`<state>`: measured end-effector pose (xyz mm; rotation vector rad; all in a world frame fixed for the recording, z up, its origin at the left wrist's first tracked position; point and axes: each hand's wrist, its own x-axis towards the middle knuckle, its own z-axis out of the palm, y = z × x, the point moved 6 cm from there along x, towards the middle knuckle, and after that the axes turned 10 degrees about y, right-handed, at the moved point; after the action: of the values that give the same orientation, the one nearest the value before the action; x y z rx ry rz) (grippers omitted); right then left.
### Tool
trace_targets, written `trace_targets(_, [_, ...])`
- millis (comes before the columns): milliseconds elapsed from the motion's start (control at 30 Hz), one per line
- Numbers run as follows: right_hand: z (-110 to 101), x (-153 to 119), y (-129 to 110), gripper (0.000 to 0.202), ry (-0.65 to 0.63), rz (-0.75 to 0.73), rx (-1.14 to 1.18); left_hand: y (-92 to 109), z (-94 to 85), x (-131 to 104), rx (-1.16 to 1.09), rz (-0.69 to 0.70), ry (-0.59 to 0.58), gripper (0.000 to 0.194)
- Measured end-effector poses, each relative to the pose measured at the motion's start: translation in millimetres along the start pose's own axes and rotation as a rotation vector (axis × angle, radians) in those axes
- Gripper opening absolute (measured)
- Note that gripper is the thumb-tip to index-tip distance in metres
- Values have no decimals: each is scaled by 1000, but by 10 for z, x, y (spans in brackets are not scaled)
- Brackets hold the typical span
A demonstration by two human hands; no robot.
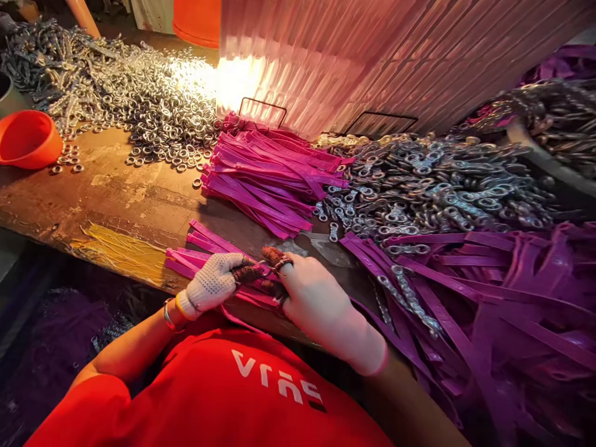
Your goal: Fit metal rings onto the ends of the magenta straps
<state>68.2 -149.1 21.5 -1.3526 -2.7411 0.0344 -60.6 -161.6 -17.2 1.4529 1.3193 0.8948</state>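
White knit gloves covered both hands, the left hand dotted with dark grip spots and banded yellow at the cuff, the right hand plainer and pink at its edge. Their dark-covered fingertips were bent inward and brought together; I could not tell exactly what they pinched, the meeting point being small and partly hidden. Directly beneath and beside the left hand lay a few magenta straps, their ends fanning out past it to the left. A bracelet circled the left wrist, and the red shirt filled the space behind the hands.

Beyond them, on the worn brown surface, sat a thick stack of magenta strips. A heap of metal rings spread to its left, near an orange cup; a heap of metal links lay to its right. Nearer, on the right, purple bands tangled loosely, some links on top. A ribbed translucent sheet stood behind.
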Motion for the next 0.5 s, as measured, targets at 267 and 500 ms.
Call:
trace_targets(267, [295,-60,-52,17,-179,-1,-48,-90,59,-141,346,124,132,23])
trace_targets(500, [386,-132,-152,19,-231,-130,21,-83,159,-92,517,119,-108,22])
